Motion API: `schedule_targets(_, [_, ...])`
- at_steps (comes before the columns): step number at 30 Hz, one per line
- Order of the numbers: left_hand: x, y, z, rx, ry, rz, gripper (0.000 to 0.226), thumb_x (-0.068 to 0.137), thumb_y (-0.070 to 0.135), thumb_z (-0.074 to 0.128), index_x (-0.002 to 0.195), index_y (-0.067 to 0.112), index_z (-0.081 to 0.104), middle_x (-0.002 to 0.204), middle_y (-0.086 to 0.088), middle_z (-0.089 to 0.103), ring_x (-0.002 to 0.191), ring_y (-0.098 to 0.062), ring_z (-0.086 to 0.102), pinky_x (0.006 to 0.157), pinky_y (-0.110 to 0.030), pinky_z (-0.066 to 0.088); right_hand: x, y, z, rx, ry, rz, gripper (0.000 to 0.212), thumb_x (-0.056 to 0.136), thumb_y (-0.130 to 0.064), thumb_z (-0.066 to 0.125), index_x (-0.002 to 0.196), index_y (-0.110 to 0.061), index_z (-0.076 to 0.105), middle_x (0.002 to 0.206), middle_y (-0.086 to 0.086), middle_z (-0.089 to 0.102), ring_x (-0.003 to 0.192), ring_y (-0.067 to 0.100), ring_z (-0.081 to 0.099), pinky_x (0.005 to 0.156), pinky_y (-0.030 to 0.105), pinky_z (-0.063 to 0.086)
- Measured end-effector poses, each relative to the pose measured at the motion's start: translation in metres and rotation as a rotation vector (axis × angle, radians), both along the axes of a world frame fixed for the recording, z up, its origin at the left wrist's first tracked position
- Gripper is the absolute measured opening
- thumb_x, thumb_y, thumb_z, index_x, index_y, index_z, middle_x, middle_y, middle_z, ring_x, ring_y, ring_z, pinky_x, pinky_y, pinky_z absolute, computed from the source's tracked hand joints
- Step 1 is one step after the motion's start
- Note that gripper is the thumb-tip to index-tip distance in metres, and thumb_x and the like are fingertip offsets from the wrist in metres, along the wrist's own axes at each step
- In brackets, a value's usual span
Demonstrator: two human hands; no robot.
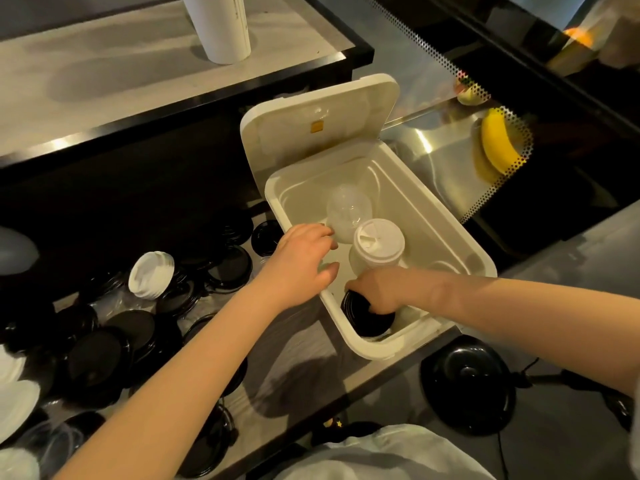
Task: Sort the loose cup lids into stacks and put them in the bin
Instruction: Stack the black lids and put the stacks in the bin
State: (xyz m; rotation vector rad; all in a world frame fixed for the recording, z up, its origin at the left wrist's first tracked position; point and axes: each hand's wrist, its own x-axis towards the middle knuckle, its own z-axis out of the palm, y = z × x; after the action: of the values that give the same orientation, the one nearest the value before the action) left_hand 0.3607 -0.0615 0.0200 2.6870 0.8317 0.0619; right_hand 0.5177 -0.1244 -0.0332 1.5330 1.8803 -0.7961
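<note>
A grey tabletop [277, 375] with a dark edge carries a white bin [363, 351] at its middle, whose hinged cover [346, 109] stands open at the far side. Beyond it, to the far left, is a pale marbled counter [104, 81] with one white cylinder [221, 26] standing on it. To the far right one banana [495, 147] lies behind dotted glass.

The right hand [381, 289] reaches into the near end of the bin, its fingers [360, 289] curled over the top of a black lid stack [367, 320] and grasping it. The left hand [304, 261] hangs over the bin's left rim, fingers loosely spread and released, holding nothing. Its fingertips come just beside the clear stack, and whether they touch it cannot be told.

The bin holds three stacks in a row: a clear dome lid stack [349, 209] at the far end, a white lid stack [379, 244] in the middle, and the black one nearest.

On the tabletop to the left lie the loose black lids [93, 362], overlapping in a heap too tangled to count. Among them one short stack of white lids [151, 275] lies tipped on its side. A few flat white lids [14, 396] show at the left edge. One round black base [467, 382] sits below the tabletop, near right.
</note>
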Motion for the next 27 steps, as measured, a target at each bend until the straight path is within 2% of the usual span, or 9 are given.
schedule_targets(3, [0.0,0.0,0.002,0.005,0.01,-0.006,0.043,0.093,0.034,0.049,0.129,0.012,0.054,0.144,-0.002,0.042,0.136,-0.016,0.031,0.113,-0.026,0.01,-0.002,0.0,0.006,0.076,-0.032,0.053,0.047,0.092,-0.019,0.052,0.136,-0.015,0.038,0.121,0.01,0.055,0.105,0.029,0.058,0.078,0.037,0.046])
schedule_targets(6, [0.0,-0.001,0.005,0.015,0.02,-0.011,0.043,0.093,0.034,0.049,0.128,0.01,0.054,0.14,-0.004,0.046,0.134,-0.017,0.035,0.111,-0.025,0.012,0.005,0.0,0.02,0.216,0.049,0.013,0.035,0.092,-0.029,0.052,0.123,-0.015,0.049,0.109,0.007,0.06,0.098,0.026,0.059,0.072,0.034,0.045])
schedule_targets(10, [0.001,0.0,0.011,0.033,0.065,-0.018,0.045,0.093,0.037,0.048,0.13,0.011,0.052,0.136,-0.004,0.049,0.13,-0.018,0.038,0.108,-0.025,0.017,0.024,0.007,0.045,0.43,0.224,-0.28,0.034,0.092,-0.032,0.052,0.123,-0.02,0.056,0.107,-0.001,0.064,0.1,0.019,0.058,0.078,0.029,0.044])
schedule_targets(14, [0.01,0.009,0.017,0.019,0.169,-0.005,0.047,0.091,0.038,0.052,0.13,0.013,0.049,0.129,-0.004,0.052,0.123,-0.022,0.045,0.104,-0.033,0.031,0.038,0.011,0.054,0.532,0.286,-0.405,0.032,0.09,-0.025,0.056,0.121,-0.02,0.059,0.105,-0.002,0.066,0.095,0.017,0.06,0.081,0.028,0.046])
schedule_targets(17, [0.024,0.026,0.016,0.01,0.241,0.006,0.052,0.088,0.037,0.057,0.13,0.01,0.046,0.124,-0.007,0.05,0.117,-0.026,0.047,0.098,-0.038,0.041,0.044,0.009,0.05,0.551,0.221,-0.389,0.042,0.087,-0.027,0.059,0.128,-0.018,0.052,0.119,0.003,0.056,0.108,0.022,0.052,0.088,0.033,0.045])
schedule_targets(19, [0.039,0.037,0.016,-0.012,0.292,0.01,0.064,0.086,0.033,0.062,0.14,0.011,0.035,0.136,-0.01,0.042,0.124,-0.029,0.043,0.1,-0.04,0.04,0.048,0.009,0.047,0.506,0.129,-0.38,0.058,0.085,-0.032,0.063,0.138,-0.017,0.041,0.13,0.005,0.046,0.12,0.027,0.044,0.093,0.036,0.043])
schedule_targets(22, [0.068,0.051,0.015,-0.037,0.348,0.005,0.08,0.085,0.025,0.066,0.148,0.016,0.019,0.155,-0.011,0.019,0.134,-0.032,0.033,0.107,-0.041,0.035,0.05,0.013,0.042,0.367,0.056,-0.38,0.075,0.082,-0.041,0.067,0.143,-0.016,0.031,0.14,0.007,0.039,0.124,0.031,0.044,0.1,0.04,0.042])
schedule_targets(24, [0.086,0.06,0.011,-0.047,0.387,-0.015,0.083,0.084,0.021,0.066,0.149,0.017,0.015,0.157,-0.011,0.013,0.138,-0.032,0.03,0.109,-0.038,0.033,0.051,0.016,0.041,0.362,0.031,-0.374,0.077,0.08,-0.042,0.069,0.143,-0.017,0.03,0.138,0.007,0.042,0.122,0.031,0.046,0.097,0.039,0.044])
schedule_targets(27, [0.107,0.072,0.0,-0.033,0.476,-0.072,0.087,0.081,0.022,0.069,0.15,0.019,0.015,0.156,-0.011,0.016,0.138,-0.032,0.03,0.11,-0.039,0.033,0.05,0.017,0.041,0.384,-0.003,-0.355,0.081,0.08,-0.041,0.07,0.144,-0.018,0.027,0.136,0.007,0.044,0.12,0.03,0.049,0.092,0.036,0.045])
